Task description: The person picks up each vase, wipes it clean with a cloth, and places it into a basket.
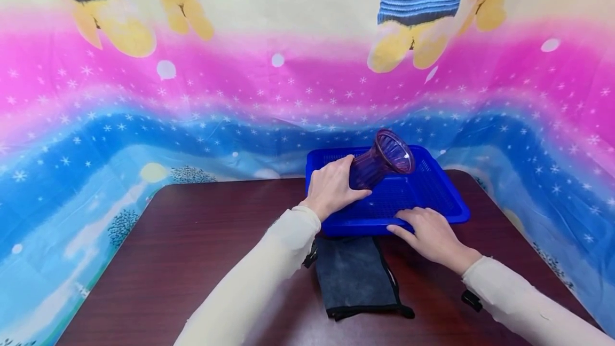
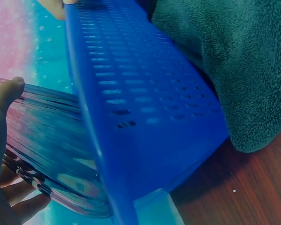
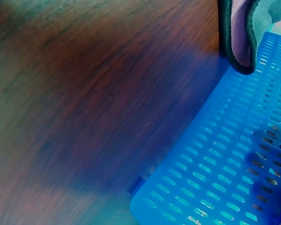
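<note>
My left hand [image 1: 334,188] grips a clear purple glass vase [image 1: 379,162] by its body, thumb on the near side. Ribbed and flared at the mouth, the vase tilts with its opening toward the upper right, over the blue plastic basket [image 1: 444,188]. Fingers [image 2: 30,206] of that hand curl beneath the vase in the left wrist view. On the basket's near rim is my right hand [image 1: 434,236], its fingers over the edge and its thumb in front. The right wrist view shows the slotted basket wall [image 3: 210,173] but not the hand.
A dark grey cloth [image 1: 355,276] with black edging lies on the brown wooden table [image 1: 230,239], right against the basket's front. Behind the table hangs a printed curtain [image 1: 288,84] with snowflakes and bears.
</note>
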The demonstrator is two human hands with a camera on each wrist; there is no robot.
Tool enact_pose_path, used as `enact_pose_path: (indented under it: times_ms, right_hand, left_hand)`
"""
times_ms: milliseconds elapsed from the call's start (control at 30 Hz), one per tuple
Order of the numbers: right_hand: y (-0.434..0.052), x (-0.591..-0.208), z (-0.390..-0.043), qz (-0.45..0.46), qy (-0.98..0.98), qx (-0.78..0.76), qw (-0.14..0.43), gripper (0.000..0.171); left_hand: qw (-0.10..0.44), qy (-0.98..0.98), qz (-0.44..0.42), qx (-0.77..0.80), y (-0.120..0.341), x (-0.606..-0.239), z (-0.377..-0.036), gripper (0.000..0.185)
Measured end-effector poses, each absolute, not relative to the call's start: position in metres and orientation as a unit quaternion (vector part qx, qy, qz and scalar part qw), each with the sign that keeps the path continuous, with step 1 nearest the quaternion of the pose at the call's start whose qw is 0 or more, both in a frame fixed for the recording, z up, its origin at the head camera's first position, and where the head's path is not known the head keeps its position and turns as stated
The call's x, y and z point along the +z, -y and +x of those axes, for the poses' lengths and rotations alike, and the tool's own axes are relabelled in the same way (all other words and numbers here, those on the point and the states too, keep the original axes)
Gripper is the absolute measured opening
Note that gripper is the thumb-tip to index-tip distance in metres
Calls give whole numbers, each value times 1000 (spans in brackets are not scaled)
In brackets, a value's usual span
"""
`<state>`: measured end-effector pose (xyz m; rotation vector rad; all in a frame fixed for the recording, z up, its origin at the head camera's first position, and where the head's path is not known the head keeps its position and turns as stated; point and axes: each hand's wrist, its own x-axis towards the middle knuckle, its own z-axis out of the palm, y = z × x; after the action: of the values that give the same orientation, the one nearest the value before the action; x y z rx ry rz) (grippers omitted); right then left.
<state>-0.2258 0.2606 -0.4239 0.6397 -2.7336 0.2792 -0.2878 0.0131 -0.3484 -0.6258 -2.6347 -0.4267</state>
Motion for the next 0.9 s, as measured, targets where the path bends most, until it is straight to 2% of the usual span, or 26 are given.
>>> enact_pose_path:
  times_ms: [900]
  right_hand:
    - [-261, -422, -226, 232, 955, 96, 157, 37]
  left_hand:
    - [131, 969, -197, -74, -35, -371, -294, 87]
